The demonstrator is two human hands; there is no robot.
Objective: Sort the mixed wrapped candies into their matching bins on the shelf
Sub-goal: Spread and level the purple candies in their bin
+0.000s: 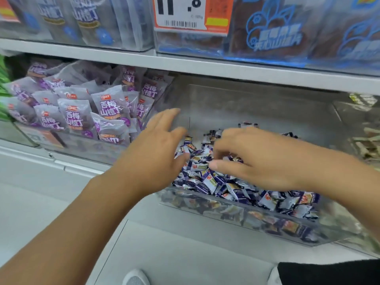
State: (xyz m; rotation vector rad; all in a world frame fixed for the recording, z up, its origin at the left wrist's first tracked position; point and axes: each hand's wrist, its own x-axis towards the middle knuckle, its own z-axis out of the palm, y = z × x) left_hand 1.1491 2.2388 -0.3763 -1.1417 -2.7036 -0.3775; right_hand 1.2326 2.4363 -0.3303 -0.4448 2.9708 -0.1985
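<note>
A clear plastic bin (267, 225) on the lower shelf holds a heap of small wrapped candies (236, 188) in dark blue, white and gold wrappers. My left hand (158, 149) hovers over the bin's left end, fingers spread, holding nothing. My right hand (257, 157) reaches in from the right with its fingers curled down onto the candies in the middle of the heap; whether it grips one is hidden by the fingers. The neighbouring bin on the left holds larger purple-and-white packets (78, 114).
A shelf edge (205, 66) runs above the bins. Higher up are clear bins with blue-printed bags (277, 36) and an orange-and-white price tag (191, 15). Another bin (364, 140) with pale wrappers stands at the far right. Shoe tips (135, 277) show on the floor below.
</note>
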